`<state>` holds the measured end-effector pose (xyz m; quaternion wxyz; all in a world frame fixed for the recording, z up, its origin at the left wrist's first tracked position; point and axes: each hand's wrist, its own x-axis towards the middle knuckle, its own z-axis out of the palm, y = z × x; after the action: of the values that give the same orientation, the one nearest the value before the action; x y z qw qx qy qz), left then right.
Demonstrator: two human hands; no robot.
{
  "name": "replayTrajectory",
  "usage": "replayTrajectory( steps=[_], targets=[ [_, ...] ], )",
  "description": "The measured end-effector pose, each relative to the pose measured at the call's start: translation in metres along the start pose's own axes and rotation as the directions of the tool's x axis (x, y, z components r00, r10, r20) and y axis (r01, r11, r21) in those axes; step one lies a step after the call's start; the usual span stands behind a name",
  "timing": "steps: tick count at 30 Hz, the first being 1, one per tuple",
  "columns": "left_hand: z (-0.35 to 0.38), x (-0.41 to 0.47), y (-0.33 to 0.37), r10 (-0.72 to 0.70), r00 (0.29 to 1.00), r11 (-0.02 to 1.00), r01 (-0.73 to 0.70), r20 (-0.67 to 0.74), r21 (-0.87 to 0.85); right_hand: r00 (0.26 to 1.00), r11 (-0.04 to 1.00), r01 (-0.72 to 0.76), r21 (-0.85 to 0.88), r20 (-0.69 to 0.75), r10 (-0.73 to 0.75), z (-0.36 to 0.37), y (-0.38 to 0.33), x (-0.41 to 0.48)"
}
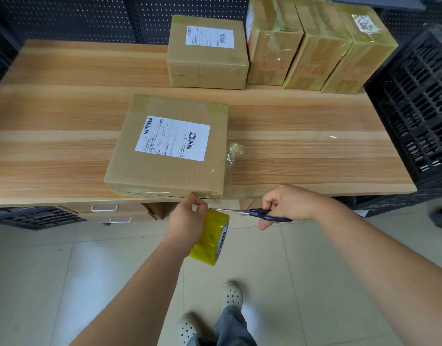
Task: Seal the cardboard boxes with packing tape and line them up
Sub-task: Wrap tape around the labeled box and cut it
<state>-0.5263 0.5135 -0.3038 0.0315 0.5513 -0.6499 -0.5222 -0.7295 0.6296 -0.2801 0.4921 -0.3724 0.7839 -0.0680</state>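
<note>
Wooden table (65,116) carries a labelled box (170,146); hands grip yellowish tape roll (211,239) and scissors (260,214).

Both arms extended; left hand (187,222) curled, gripping; right hand (288,204) clenched, fingers closed.

This looks like a small packing or dispatch room. Taped brown cardboard boxes with white printed shipping labels (207,51) line a long wood-grain table (65,116), backed by dark perforated metal shelving panels (77,18). Black slotted plastic crates (420,108) stand beside it on a pale tiled floor (65,283).
</note>
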Motion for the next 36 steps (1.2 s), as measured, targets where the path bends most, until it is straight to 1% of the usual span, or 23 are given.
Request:
replayTrajectory(
  steps=[4,7,14,20,24,30,34,36],
  targets=[
    [0.0,0.002,0.001,0.007,1.0,1.0,-0.007,0.004,0.014,0.999,0.999,-0.042,-0.006,0.016,0.042,0.002,-0.001,-0.003],
    [0.0,0.005,0.001,0.006,1.0,1.0,-0.006,0.014,0.016,0.997,0.997,-0.063,-0.046,0.038,0.064,0.003,-0.003,-0.003],
    [-0.004,0.006,0.002,0.01,0.999,1.0,-0.011,0.052,0.021,0.993,0.999,-0.046,-0.026,0.105,0.049,0.001,0.0,-0.005],
    [0.002,0.006,0.002,0.036,0.998,0.999,-0.037,0.05,0.019,0.99,0.996,-0.076,-0.055,0.111,0.082,0.0,0.005,-0.01],
    [0.006,0.007,0.004,0.044,0.998,0.999,-0.046,0.054,0.03,0.99,0.996,-0.078,-0.033,0.119,0.082,-0.002,0.005,-0.014],
    [0.01,0.01,0.011,0.066,0.996,0.996,-0.069,0.057,0.06,0.993,0.994,-0.101,-0.03,0.064,0.103,-0.005,0.011,-0.018],
    [0.015,0.011,0.016,0.062,0.996,0.996,-0.066,0.065,0.062,0.994,0.991,-0.104,-0.078,0.024,0.106,-0.005,0.01,-0.018],
    [0.011,0.014,0.016,0.05,0.998,0.997,-0.052,0.028,0.065,0.992,0.984,-0.127,-0.123,0.006,0.129,-0.01,0.015,-0.024]
  ],
)
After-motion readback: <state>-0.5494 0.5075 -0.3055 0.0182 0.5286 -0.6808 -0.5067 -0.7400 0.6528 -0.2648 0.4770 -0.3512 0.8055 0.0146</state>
